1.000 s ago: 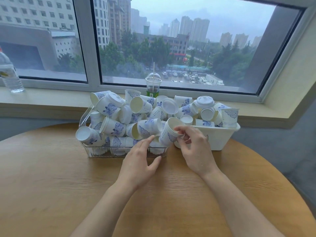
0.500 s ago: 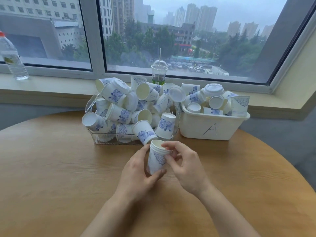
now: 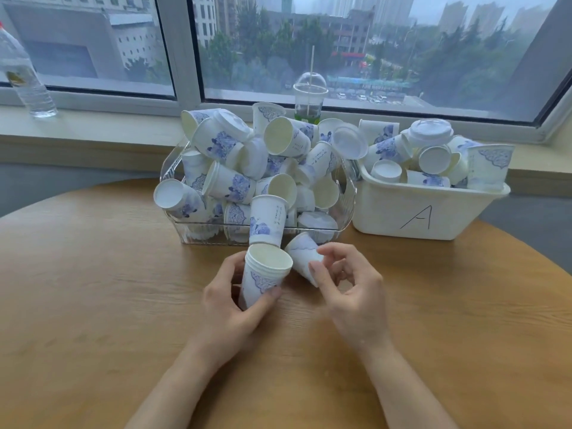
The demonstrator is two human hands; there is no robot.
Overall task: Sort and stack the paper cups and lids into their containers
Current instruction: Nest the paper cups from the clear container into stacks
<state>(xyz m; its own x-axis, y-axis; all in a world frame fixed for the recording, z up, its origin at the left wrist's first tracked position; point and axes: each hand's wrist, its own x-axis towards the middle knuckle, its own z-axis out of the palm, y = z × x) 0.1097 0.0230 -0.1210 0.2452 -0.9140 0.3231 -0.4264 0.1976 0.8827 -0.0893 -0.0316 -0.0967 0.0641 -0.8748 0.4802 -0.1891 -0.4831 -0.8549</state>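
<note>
On white bin [image 3: 387,212], handwritten "A".

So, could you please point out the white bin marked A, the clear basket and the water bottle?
white bin [image 3: 387,209], head view, front wall.
clear basket [image 3: 173,162], head view, left rim.
water bottle [image 3: 29,85], head view, body.

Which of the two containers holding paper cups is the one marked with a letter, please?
The opaque white plastic bin on the right; a handwritten "A" marks its front. The clear plastic basket beside it is unmarked.
</note>
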